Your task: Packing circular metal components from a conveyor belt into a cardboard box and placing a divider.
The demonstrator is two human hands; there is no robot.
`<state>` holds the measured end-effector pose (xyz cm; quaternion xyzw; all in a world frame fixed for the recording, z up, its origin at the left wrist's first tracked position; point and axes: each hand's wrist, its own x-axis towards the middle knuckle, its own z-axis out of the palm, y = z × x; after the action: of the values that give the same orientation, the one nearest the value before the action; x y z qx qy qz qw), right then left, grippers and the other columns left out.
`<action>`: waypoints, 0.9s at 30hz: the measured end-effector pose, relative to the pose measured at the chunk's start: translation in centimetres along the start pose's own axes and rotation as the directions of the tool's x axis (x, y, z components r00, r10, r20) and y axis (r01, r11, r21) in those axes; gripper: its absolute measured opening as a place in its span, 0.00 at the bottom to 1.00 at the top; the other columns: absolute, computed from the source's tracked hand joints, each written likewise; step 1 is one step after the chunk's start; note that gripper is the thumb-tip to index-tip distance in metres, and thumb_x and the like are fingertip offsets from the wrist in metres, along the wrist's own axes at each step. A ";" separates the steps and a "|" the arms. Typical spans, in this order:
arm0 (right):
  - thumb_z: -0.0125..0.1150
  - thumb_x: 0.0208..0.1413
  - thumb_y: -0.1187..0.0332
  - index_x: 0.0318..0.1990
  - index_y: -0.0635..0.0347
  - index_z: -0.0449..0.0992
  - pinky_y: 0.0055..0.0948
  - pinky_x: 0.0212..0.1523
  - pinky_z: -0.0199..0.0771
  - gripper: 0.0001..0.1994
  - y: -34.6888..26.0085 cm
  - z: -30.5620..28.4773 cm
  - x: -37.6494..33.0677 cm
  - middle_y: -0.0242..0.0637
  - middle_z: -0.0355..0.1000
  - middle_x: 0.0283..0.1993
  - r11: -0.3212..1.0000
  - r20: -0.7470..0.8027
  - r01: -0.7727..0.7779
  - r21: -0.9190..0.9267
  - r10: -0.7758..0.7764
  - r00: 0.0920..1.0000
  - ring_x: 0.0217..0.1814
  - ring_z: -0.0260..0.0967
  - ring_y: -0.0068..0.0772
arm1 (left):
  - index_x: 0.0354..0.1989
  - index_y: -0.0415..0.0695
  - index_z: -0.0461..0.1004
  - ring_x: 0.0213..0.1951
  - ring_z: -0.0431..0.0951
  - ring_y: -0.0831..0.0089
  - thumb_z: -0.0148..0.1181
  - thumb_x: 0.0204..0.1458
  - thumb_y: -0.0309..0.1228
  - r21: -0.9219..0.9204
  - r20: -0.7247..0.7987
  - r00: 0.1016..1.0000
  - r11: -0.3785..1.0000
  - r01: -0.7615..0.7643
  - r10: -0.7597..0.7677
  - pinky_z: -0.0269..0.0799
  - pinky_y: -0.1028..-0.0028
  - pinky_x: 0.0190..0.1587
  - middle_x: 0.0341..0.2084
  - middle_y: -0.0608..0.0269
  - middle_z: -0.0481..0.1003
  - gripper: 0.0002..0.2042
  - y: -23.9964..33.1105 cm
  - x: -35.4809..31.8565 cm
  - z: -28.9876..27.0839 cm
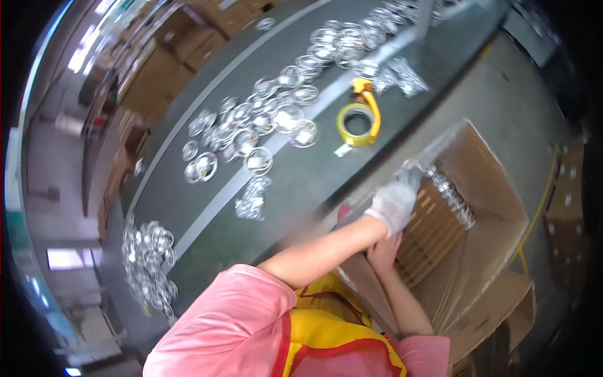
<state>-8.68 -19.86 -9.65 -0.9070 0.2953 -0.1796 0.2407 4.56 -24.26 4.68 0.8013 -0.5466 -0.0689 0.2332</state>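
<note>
The gloved left hand reached into the open box, gripping a bagged stack of lids; the right hand rested beneath. Lids and tape lay on the belt.

A white knitted glove is worn on the left hand; the right hand is bare. Pink sleeves and a yellow apron with red trim are seen nearest. A brown cardboard box lies right, a yellow tape dispenser farther off, and clear round plastic lids on a dark green-grey table.
</note>
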 end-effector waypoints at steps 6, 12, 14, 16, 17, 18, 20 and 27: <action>0.56 0.44 0.67 0.51 0.67 0.64 0.49 0.57 0.49 0.24 -3.9 2.9 -6.3 0.53 0.61 0.51 0.865 0.175 -0.193 0.463 0.124 0.977 0.56 0.52 0.55 | 0.54 0.39 0.58 0.33 0.75 0.53 0.48 0.48 0.28 -0.188 0.366 0.926 0.967 0.174 -0.095 0.72 0.64 0.34 0.40 0.44 0.69 0.23 -3.3 -10.2 -5.8; 0.51 0.52 0.75 0.46 0.70 0.66 0.34 0.56 0.57 0.14 -4.6 -4.6 -0.3 0.45 0.64 0.48 0.840 0.067 -0.391 0.376 0.397 0.915 0.52 0.60 0.41 | 0.44 0.41 0.70 0.40 0.74 0.65 0.54 0.51 0.33 -0.702 0.350 0.854 0.495 0.511 -0.385 0.69 0.73 0.43 0.37 0.50 0.73 0.14 -14.2 -15.9 -9.6; 0.50 0.54 0.76 0.46 0.70 0.65 0.31 0.52 0.62 0.12 -1.5 -7.8 3.1 0.43 0.66 0.45 0.915 -0.251 -0.282 0.288 0.357 0.900 0.47 0.63 0.36 | 0.41 0.40 0.70 0.38 0.73 0.59 0.57 0.45 0.24 -0.488 -0.008 0.706 0.618 0.616 -0.709 0.69 0.71 0.40 0.35 0.50 0.71 0.12 -19.5 -15.4 -10.8; 0.50 0.55 0.76 0.45 0.70 0.65 0.29 0.50 0.63 0.11 -4.5 -11.1 7.6 0.42 0.66 0.44 0.894 -0.357 -0.190 0.406 0.347 0.867 0.46 0.64 0.33 | 0.53 0.43 0.62 0.51 0.64 0.52 0.52 0.48 0.32 -0.066 -0.332 0.651 0.705 0.706 -0.683 0.61 0.59 0.51 0.50 0.49 0.63 0.22 -26.2 -17.4 -11.1; 0.50 0.55 0.76 0.44 0.70 0.65 0.28 0.49 0.64 0.10 -6.6 -11.6 9.8 0.42 0.66 0.44 0.830 -0.357 -0.145 0.539 0.381 0.853 0.46 0.64 0.30 | 0.53 0.43 0.62 0.51 0.64 0.52 0.52 0.48 0.32 -0.076 -0.339 0.643 0.701 0.709 -0.687 0.61 0.59 0.51 0.50 0.49 0.63 0.22 -28.7 -18.1 -10.5; 0.50 0.55 0.76 0.43 0.69 0.67 0.25 0.47 0.64 0.09 -8.1 -11.5 11.4 0.40 0.66 0.43 0.874 -0.301 -0.106 0.473 0.274 0.913 0.45 0.64 0.27 | 0.52 0.43 0.63 0.49 0.65 0.52 0.56 0.44 0.29 -0.043 -0.462 0.635 0.731 0.681 -0.619 0.62 0.60 0.50 0.48 0.51 0.65 0.23 -30.2 -17.9 -10.7; 0.49 0.53 0.78 0.43 0.66 0.69 0.22 0.39 0.65 0.10 -14.6 -9.0 16.0 0.37 0.68 0.39 0.953 -0.074 0.210 0.219 -0.199 0.977 0.36 0.64 0.24 | 0.54 0.45 0.62 0.54 0.60 0.51 0.60 0.40 0.29 0.021 -0.574 0.618 0.745 0.667 -0.537 0.61 0.61 0.53 0.50 0.54 0.63 0.28 -33.2 -18.4 -10.5; 0.63 0.44 0.57 0.49 0.71 0.64 0.37 0.51 0.63 0.30 -23.4 11.8 23.5 0.54 0.66 0.47 0.945 0.260 0.199 0.258 -0.266 0.928 0.49 0.65 0.49 | 0.46 0.47 0.67 0.54 0.61 0.55 0.59 0.39 0.33 0.004 -0.409 0.787 0.862 0.507 -0.461 0.58 0.58 0.55 0.47 0.56 0.65 0.21 -41.0 -16.6 -11.3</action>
<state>25.29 -13.97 -2.32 -0.9188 0.1238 -0.1039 0.3602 36.74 6.22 -6.11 0.9235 -0.2672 0.0674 0.2667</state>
